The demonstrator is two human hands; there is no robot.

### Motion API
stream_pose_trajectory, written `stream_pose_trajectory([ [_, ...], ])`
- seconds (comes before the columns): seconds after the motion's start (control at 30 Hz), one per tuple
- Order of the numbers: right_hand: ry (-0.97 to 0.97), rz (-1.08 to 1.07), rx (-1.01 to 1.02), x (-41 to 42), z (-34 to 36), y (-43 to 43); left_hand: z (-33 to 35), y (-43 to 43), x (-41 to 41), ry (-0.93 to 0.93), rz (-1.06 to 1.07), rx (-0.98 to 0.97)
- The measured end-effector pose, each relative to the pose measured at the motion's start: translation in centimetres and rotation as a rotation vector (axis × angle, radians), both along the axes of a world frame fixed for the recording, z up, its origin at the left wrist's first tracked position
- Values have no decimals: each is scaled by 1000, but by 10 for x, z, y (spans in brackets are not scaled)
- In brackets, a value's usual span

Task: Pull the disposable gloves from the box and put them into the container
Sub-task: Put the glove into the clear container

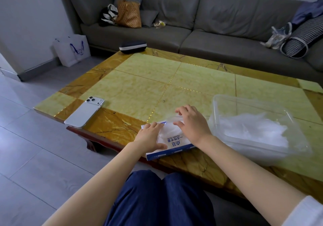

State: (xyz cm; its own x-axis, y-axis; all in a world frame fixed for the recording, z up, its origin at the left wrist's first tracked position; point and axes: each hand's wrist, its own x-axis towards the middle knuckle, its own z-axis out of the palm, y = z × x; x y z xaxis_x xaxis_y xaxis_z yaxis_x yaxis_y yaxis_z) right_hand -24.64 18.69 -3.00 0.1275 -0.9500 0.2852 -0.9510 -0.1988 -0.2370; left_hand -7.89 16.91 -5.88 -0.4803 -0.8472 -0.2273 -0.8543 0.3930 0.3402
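The white and blue glove box (174, 142) lies flat near the table's front edge. My left hand (150, 135) rests flat on its left side, fingers straight, thumb along the near edge. My right hand (192, 124) hovers over the box's far end, fingers curved down. Thumb and fingers pinch a thin clear glove (172, 120) that rises from the opening. To the right, touching distance from the box, stands a clear plastic container (216, 103). A heap of crumpled clear gloves (253, 127) lies in it.
A white phone (85, 111) lies face down at the table's left front corner. A black case (132, 46) sits at the far left edge. A grey sofa (174, 33) with bags runs behind the table; a white shopping bag (73, 50) stands on the floor.
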Motion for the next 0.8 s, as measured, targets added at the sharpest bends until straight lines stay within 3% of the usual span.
stream_pose_trajectory([
  [0.23,-202,-33,7,-12,22,-3,1,1,0,2,1,9],
  [0.8,-528,-135,-323,-36,85,0,8,6,-2,-52,-9,2],
])
